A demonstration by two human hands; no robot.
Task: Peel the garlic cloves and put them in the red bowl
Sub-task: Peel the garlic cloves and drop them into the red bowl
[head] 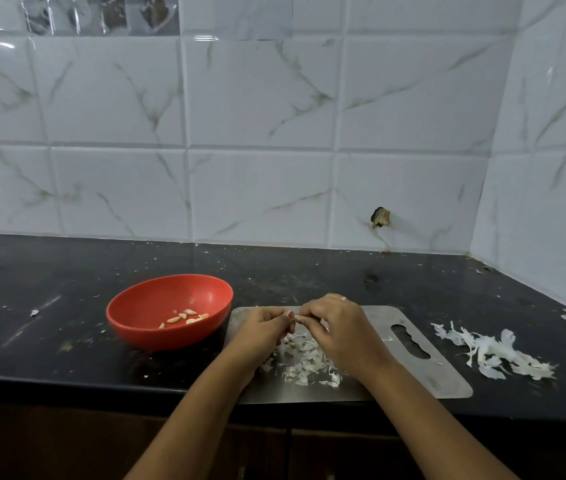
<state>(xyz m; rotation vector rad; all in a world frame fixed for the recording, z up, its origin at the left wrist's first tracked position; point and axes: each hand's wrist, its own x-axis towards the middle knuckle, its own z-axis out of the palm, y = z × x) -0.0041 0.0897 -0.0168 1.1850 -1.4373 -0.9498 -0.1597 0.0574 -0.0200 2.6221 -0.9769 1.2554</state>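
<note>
A clove (298, 318) is pinched between the left hand (263, 326) and right hand (335, 323) above the board (423, 372). Peeled cloves (184, 317) are held in the bowl (156, 337), just left of it.

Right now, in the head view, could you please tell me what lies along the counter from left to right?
red bowl → left hand → garlic clove → right hand → pile of garlic skins
</note>
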